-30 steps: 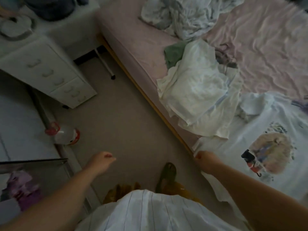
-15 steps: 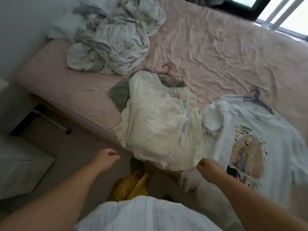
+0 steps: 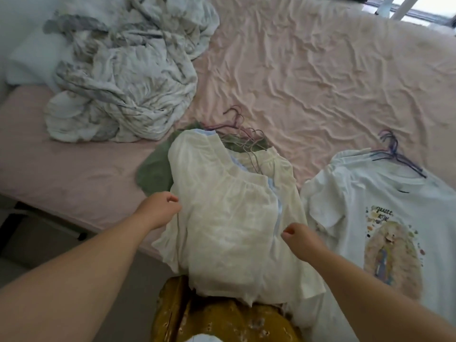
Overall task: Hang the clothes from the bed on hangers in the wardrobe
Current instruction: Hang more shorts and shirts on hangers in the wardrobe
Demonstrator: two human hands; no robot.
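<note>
A cream garment [image 3: 229, 218] with a pale blue trim lies piled at the near edge of the bed [image 3: 308, 70], overhanging it. My left hand [image 3: 160, 208] is at its left edge with fingers curled; no cloth shows in the grip. Over the garment's right side, my right hand [image 3: 301, 240] hovers, also curled and holding nothing I can see. A green garment [image 3: 154, 172] peeks out beneath the pile. Several thin pink hangers [image 3: 237, 127] lie behind it. To the right, a white printed T-shirt [image 3: 370, 206] lies flat with blue-purple hangers [image 3: 392, 154] at its collar.
A crumpled grey-white sheet [image 3: 123, 77] and a pillow [image 3: 32, 62] fill the bed's far left. The pink bedsheet is wrinkled. Grey floor [image 3: 37, 243] lies left of the bed edge. My yellow floral clothing [image 3: 217, 317] shows at the bottom. A window frame [image 3: 399, 6] is top right.
My view swung from the floor and drawers to the bed. Both hands moved forward from beside the bed edge onto the cream garment pile.
</note>
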